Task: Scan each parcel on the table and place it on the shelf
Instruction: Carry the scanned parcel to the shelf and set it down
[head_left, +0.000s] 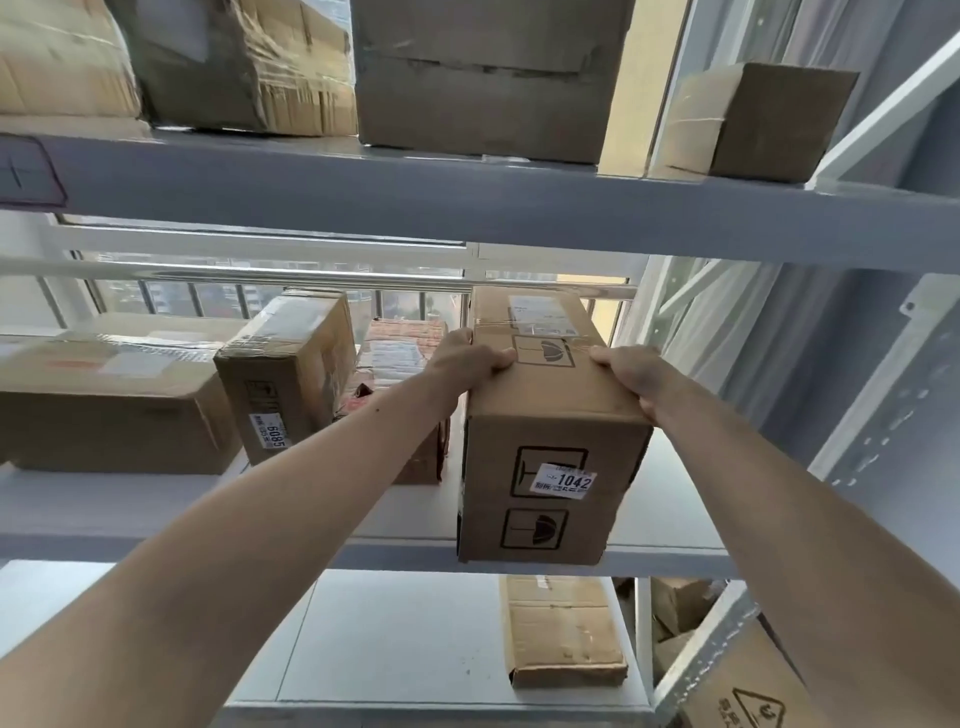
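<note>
A long brown cardboard parcel (550, 415) with a white sticker reading 1042 lies on the middle shelf board (670, 519), its near end sticking out over the shelf's front edge. My left hand (470, 361) grips the parcel's upper left edge, fingers curled over the top. On the upper right edge my right hand (631, 374) holds it the same way. Both arms reach up from below.
On the same shelf to the left stand a parcel marked 6085 (285, 374), a wide flat box (109, 400) and a printed box (400, 358) behind my left arm. Several boxes fill the top shelf (467, 208). A flat parcel (563, 629) lies on the lower shelf.
</note>
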